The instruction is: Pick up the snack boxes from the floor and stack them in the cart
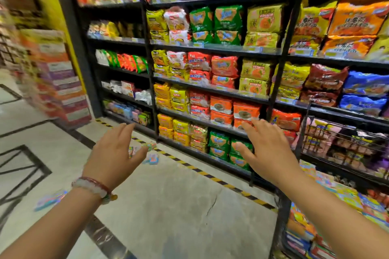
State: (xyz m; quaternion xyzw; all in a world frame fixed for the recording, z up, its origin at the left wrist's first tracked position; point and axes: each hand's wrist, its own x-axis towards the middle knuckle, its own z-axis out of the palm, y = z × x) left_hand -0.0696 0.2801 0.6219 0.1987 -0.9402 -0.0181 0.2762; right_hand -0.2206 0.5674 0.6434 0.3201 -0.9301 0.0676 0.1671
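Small pastel snack boxes lie on the floor: a blue one (152, 159) near the striped tape, a few more (145, 147) partly hidden behind my left hand, and another (50, 200) at the left by my forearm. My left hand (114, 156), with a bead bracelet on the wrist, is stretched forward with relaxed fingers and holds nothing. My right hand (267, 149) is spread open in front of the lower shelves, empty. The black cart (282, 212) stands at the right edge, with colourful boxes (347, 197) stacked in it.
A tall black shelf unit (210, 48) full of instant noodle packs fills the back. Yellow-black tape (210, 176) marks the floor along its base. A wire basket (341, 143) of snacks hangs at the right. Stacked cartons (56, 75) stand at the left, blurred.
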